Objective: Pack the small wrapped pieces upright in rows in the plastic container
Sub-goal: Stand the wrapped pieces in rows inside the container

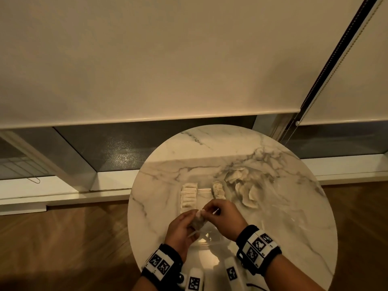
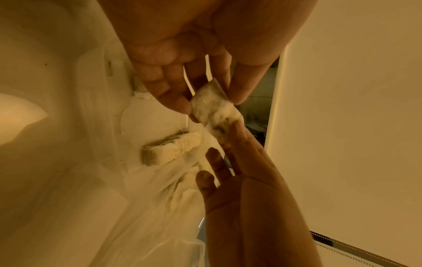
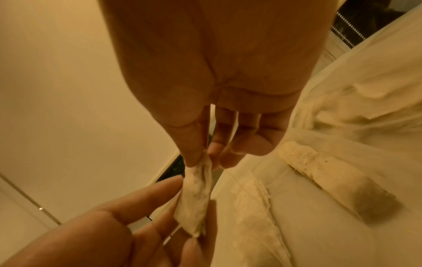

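**Two rows begun, one piece in the hands**

Landmark: the clear container (image 1: 206,193) on the marble table (image 1: 294,227).

A row (image 1: 189,196) of wrapped pieces stands packed along the container's left wall, and a shorter row (image 1: 218,191) stands along its right wall; the lane between them looks bare. I judge the task well started but not half done: the right row is short, the middle is unfilled, and a heap (image 1: 245,185) of pale, loose material, which may be more pieces in a plastic bag, lies just right of the container.

The piece (image 1: 198,220) now being handled hangs in the air at the container's near end, over its near rim. The left hand (image 1: 180,227) pinches one end between thumb and fingertips, its other fingers loosely spread; the right hand (image 1: 222,217) pinches the other end between thumb and forefinger, its remaining fingers half curled and free.

The piece is a flat, oblong packet. In the right wrist view its long axis runs from one pinch to the other, stretched between the hands, one narrow edge turned to the camera. Whether it is upright relative to the container I cannot tell; it seems tilted and would need standing on end to join a row.
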A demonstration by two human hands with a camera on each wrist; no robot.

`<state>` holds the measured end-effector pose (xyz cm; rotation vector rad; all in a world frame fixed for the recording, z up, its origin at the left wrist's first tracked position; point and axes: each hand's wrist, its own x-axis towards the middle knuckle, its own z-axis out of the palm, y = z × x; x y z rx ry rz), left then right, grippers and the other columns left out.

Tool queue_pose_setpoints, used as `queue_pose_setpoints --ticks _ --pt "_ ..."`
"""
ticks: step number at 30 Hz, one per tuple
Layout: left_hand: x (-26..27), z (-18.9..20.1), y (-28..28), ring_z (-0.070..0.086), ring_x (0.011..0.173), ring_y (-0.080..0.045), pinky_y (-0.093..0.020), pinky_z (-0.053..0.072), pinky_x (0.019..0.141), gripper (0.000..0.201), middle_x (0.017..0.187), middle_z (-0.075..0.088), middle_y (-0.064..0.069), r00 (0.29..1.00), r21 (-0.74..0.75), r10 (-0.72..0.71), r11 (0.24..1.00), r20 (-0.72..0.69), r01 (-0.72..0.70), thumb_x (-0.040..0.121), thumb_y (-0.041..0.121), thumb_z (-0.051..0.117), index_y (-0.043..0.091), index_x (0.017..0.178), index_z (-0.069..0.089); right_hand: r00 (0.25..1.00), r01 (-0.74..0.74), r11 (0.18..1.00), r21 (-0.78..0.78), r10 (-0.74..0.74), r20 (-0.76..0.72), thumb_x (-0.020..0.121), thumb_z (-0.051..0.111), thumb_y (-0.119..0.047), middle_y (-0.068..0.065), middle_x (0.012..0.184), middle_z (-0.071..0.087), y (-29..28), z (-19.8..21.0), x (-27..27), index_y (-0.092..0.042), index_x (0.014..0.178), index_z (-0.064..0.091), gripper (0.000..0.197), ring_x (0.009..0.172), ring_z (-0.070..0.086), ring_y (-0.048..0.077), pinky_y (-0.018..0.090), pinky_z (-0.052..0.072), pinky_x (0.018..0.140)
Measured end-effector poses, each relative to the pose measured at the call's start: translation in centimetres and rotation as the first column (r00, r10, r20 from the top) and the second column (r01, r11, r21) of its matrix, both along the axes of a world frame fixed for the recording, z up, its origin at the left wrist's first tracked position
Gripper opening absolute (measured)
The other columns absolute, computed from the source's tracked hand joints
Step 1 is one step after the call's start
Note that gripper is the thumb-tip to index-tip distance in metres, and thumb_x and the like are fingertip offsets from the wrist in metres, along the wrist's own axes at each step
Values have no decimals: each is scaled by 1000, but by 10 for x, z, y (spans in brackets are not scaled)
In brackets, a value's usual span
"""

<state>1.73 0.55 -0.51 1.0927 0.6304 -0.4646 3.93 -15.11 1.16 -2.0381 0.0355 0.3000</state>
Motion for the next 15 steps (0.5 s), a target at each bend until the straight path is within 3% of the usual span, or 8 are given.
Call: queue_pose_setpoints --ticks 4,6,10,12,15 --pt "0 -7 10 67 89 -23 -32 46 70 20 101 75 -11 999 61 34 998 -13 -33 93 23 63 11 108 70 999 -45 996 -83 47 18 85 75 -26 -8 75 72 -13 -2 13 -24 83 74 4 70 65 2 21 52 67" --pt "1 -8 17 66 86 -23 -32 47 70 17 95 75 -9 998 96 62 994 -11 -61 93 21 63 10 105 70 999 6 986 -168 1 43 86 74 -27 -9 76 71 -21 -2 21 -25 83 73 4 68 62 2 19 49 66" --pt "1 -14 28 64 82 -23 -31 49 68 11 97 73 -12 996 246 61 966 66 -76 92 13 66 9 102 70 987 135 922 -363 -92 131 88 70 -33 -8 81 69 -35 -13 31 -25 83 71 10 72 62 10 29 52 69" --pt "-1 -19 31 64 81 -21 -27 49 65 14 97 72 -14 991 354 7 934 130 -53 86 4 70 11 99 71 999 9 883 -469 15 46 90 66 -31 -5 86 69 -39 -21 32 -25 88 71 8 77 63 13 33 55 75" --pt "-4 -24 32 67 86 -20 -21 52 69 27 96 72 -5 972 519 -143 855 189 25 77 -3 76 17 94 71 984 -176 826 -535 130 -123 89 65 -32 -6 89 69 -41 -27 33 -28 91 71 8 83 65 14 34 56 80"
